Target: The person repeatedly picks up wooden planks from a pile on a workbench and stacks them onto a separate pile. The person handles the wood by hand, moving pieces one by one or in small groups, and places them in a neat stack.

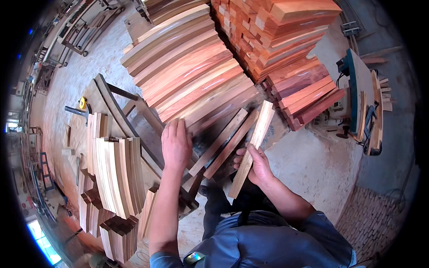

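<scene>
My right hand (pixel 258 169) is closed around a pale wooden strip (pixel 260 129), thumb on top, held slantwise in front of my body. My left hand (pixel 176 144) has its fingers together, curled over the left end of the nearest wooden board (pixel 221 105) at the front of a broad stack. That board's lower side looks smeared by motion. Two loose wooden strips (pixel 219 142) lie side by side between my hands, on a dark surface. The stacked boards (pixel 187 67) range from reddish to pale brown, and their far ends meet a taller pile.
A tall pile of reddish wood blocks (pixel 268 35) rises behind, with a lower bundle of boards (pixel 308 91) beside it. At left, pale curved pieces (pixel 118 174) stand by a curved frame (pixel 118 105) and a yellow tape measure (pixel 82 102). A green-edged machine (pixel 357 89) stands right.
</scene>
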A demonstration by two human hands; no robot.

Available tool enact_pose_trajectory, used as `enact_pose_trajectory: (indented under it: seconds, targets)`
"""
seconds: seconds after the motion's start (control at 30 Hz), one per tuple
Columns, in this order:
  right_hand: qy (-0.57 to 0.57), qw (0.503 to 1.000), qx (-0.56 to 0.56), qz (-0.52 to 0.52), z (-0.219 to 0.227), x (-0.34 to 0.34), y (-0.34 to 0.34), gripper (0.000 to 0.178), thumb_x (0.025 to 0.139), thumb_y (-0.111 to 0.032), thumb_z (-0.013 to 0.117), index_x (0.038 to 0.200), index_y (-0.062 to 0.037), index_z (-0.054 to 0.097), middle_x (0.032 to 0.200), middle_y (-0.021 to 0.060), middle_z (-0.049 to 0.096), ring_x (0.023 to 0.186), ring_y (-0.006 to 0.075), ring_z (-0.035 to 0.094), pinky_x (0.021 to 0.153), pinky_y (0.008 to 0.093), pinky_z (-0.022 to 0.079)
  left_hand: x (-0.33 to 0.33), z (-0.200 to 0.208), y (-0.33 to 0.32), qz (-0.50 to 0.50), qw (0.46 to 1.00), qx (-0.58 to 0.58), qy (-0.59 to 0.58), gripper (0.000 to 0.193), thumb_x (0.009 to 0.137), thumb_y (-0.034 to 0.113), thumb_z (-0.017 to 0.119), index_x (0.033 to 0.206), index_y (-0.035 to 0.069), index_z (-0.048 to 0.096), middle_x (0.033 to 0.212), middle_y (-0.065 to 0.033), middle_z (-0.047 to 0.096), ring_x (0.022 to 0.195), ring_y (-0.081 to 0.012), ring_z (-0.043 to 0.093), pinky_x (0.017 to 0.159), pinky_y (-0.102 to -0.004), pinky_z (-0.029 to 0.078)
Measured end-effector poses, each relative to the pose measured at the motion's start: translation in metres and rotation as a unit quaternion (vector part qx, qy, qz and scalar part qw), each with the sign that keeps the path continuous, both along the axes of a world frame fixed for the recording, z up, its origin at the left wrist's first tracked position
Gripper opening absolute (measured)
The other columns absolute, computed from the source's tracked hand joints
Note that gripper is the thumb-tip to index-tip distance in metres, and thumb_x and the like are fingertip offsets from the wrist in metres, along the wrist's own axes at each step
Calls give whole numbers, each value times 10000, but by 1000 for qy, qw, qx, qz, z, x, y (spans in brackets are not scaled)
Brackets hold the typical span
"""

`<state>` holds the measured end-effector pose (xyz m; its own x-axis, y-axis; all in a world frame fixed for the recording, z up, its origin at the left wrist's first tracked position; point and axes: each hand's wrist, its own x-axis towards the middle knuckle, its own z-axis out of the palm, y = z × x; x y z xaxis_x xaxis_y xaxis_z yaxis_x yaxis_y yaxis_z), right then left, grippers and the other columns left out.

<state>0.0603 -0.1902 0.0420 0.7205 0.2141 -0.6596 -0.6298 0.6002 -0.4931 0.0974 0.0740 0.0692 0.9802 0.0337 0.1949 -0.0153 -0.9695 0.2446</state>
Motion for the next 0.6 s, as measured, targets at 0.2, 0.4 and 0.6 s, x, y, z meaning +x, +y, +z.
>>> enact_pose_trajectory:
  seconds: [0.2,0.4,0.6]
  targets:
    - [3,1000,18,-6,-1,12,1,223,1005,-300,572,1141,-127,535,977,89,666,802,232,678,668,415,592,29,-18,-9,13,998,22,57,474,836,171,693,1265,26,554,1133,-169,601,1075,-339,560,930,-450,452]
    - [-12,999,31,3,-6,18,-2,202,1011,-295,556,1126,-132,521,975,90,666,808,234,682,666,420,598,25,-8,-7,-6,997,-8,75,415,833,169,703,1212,52,581,1066,-158,606,1042,-338,565,882,-448,467]
    - [-12,1000,17,-1,-12,23,-11,210,1011,-292,553,1132,-121,533,984,90,667,812,226,683,666,404,602,15,0,-9,-1,998,-43,53,384,823,166,715,1168,46,600,1020,-152,604,1011,-342,562,858,-451,474]
